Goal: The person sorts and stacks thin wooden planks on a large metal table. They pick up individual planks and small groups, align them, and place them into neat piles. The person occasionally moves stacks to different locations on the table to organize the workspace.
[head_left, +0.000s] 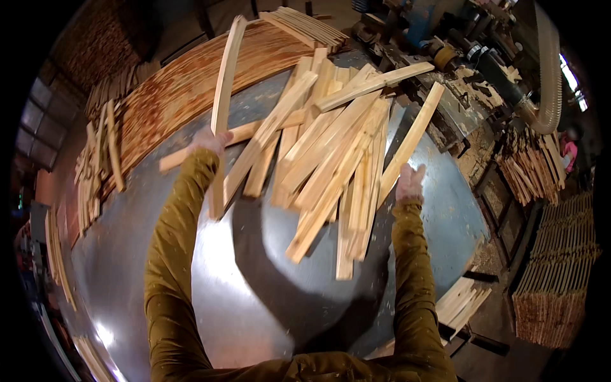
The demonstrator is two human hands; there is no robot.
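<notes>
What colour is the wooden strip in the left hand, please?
The wooden strip in the left hand is pale yellowish tan, seen best in the head view.

A ribbed hose (549,76) hangs beside machinery (487,67); pink-clad person (569,151) far right.

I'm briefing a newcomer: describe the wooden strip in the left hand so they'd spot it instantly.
Start at the shiny metal table, then the loose heap of pale wooden strips on it. Just left of the heap, the left hand grips the long strip. Its far end rises higher in the picture than any heaped strip's.
</notes>
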